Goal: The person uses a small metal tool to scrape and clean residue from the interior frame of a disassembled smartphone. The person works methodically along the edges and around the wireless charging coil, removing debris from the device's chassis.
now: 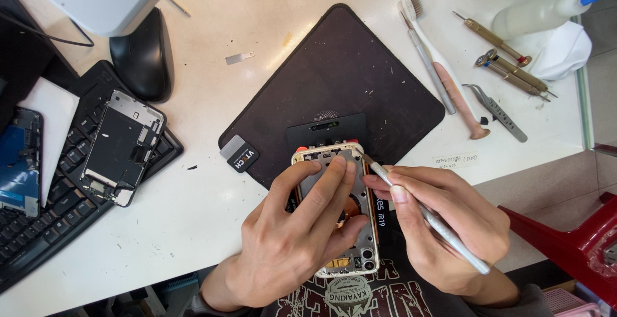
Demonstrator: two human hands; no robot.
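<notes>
left hand (pixel 292 236) grip pinning opened phone (pixel 340 227), right hand (pixel 450 224) clasping tool (pixel 424 214), toothbrush (pixel 443 72) beyond

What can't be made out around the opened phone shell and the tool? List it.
Head view only:
- Middle of the opened phone shell: covered by the left hand.
- Tool tip contact at the shell's top corner: too small to tell.
- Tool's shaft: partly wrapped by the right hand.
- Blue part at left: cut off by the frame edge.

Bare white table (pixel 199 201) is lying open left of the mat (pixel 334 72); brushes (pixel 437 66) and screwdrivers (pixel 511 72) are crowding its right.
</notes>
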